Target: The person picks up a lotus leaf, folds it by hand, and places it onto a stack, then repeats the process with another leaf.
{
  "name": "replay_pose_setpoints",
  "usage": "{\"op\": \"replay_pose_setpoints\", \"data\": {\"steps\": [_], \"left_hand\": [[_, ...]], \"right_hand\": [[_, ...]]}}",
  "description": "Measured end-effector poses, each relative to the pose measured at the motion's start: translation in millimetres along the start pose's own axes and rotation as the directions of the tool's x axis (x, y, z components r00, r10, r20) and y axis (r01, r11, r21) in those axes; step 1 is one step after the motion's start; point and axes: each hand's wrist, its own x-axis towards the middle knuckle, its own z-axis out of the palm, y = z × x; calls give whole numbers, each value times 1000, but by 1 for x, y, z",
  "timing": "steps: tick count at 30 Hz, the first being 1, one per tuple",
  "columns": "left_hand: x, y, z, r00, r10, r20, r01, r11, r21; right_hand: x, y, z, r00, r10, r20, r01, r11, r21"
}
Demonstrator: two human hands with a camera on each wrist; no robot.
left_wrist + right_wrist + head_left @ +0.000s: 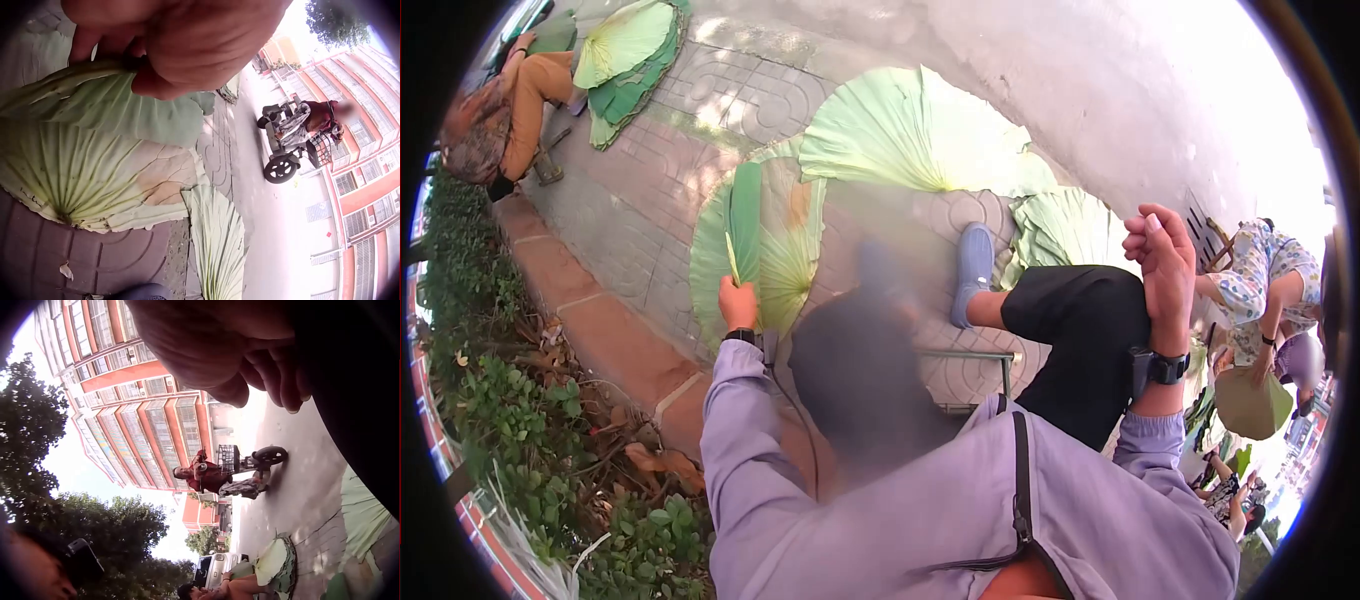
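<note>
In the head view my left hand (738,303) pinches a folded dark green leaf (745,215) by its lower end, above a large pale green leaf (785,265) spread on the paving. The left wrist view has that hand (181,44) with fingers and thumb on the edge of the folded leaf (137,112). My right hand (1165,255) is raised over my right knee, holding nothing, its fingers loosely bent; the right wrist view shows it (212,350) with fingers hanging bent. A broad pale leaf (920,130) lies ahead of my feet.
Another leaf pile (635,70) lies at upper left beside a seated person. A brick kerb (600,325) and shrubs (510,430) run along the left. People sit at the right. A rider on a three-wheeled cart (287,140) is on the road.
</note>
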Motion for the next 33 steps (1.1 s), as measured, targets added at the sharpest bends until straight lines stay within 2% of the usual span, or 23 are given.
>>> {"op": "replay_pose_setpoints", "data": {"steps": [2,5,6,8,15,17,23,28,33], "left_hand": [[3,-7,-23,1000,-17,-17,17,1000,19],[9,-17,-52,992,-108,65,115,987,-113],[5,-11,-62,977,-188,102,208,945,-252],[-2,-1,-82,925,-319,209,381,779,-498],[-18,27,-141,899,-211,383,381,808,-450],[-21,31,-148,906,-185,381,353,828,-436],[-38,39,-155,849,-105,517,275,924,-264],[-64,47,-141,866,-199,459,287,949,-130],[-84,48,-132,834,-209,511,287,955,-77]], "right_hand": [[-2,-1,0,1000,1,-2,-1,1000,7],[-4,0,-2,1000,-11,21,10,999,46],[-5,0,-2,999,-12,32,11,998,58],[-7,-1,-2,999,-18,36,16,998,58],[-8,3,-7,998,-34,54,28,995,97],[-7,4,-7,997,-36,64,29,993,112],[-6,11,-12,995,-44,86,31,988,153],[-9,9,-8,997,-51,53,42,987,155],[-12,9,-9,998,-50,40,41,980,196]]}}
